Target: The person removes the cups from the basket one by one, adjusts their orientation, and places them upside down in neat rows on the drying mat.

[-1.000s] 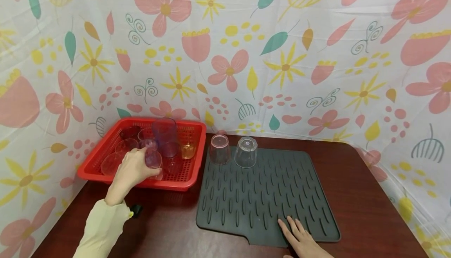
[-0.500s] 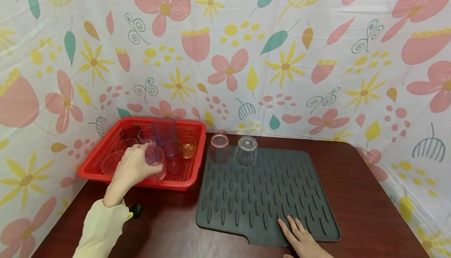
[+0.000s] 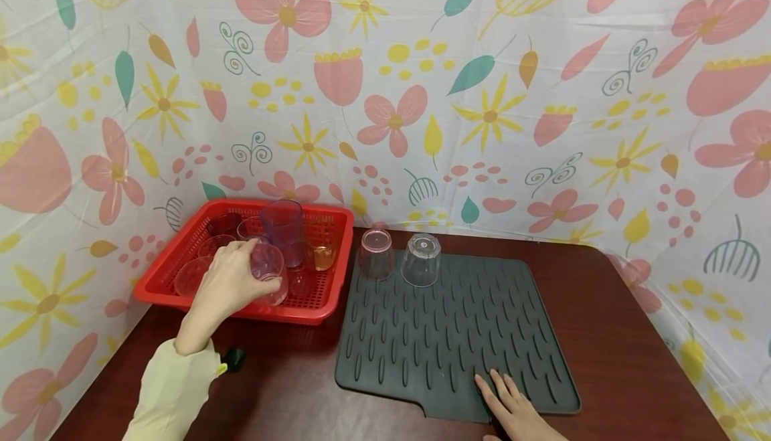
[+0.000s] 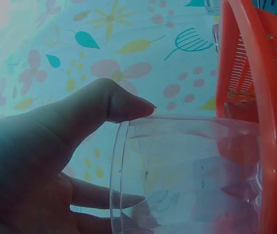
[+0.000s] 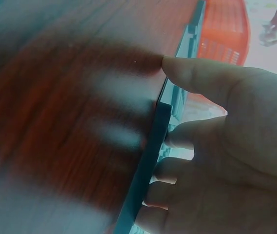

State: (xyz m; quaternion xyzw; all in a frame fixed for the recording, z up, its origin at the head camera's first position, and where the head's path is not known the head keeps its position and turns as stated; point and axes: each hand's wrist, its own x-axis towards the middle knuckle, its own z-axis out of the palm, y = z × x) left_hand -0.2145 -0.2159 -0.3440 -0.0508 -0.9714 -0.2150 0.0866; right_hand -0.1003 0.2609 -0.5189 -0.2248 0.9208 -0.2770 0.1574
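My left hand (image 3: pixel 227 282) grips a clear plastic cup (image 4: pixel 192 170) over the front part of the red basket (image 3: pixel 337 294). In the left wrist view the thumb lies along one side of the cup near its rim, and the other fingers are on the opposite side. The cup leans, and its far end is close to the basket wall. My right hand (image 3: pixel 517 409) rests with fingers spread on the front edge of the dark grey drying mat (image 3: pixel 452 334). Two upturned clear glasses, one pinkish (image 3: pixel 376 257) and one faceted (image 3: pixel 421 260), stand at the mat's back left.
Inside the basket are a tall bluish-purple tumbler (image 3: pixel 283 227), an amber glass (image 3: pixel 324 257), and several other clear and reddish cups. A small black object (image 3: pixel 233 359) shows beside the left sleeve. A flowered curtain (image 3: pixel 391 93) hangs behind the brown table (image 3: pixel 289 387).
My left hand has shifted slightly right with the cup, which is now higher and more tilted among the others. My right hand stays on the mat.
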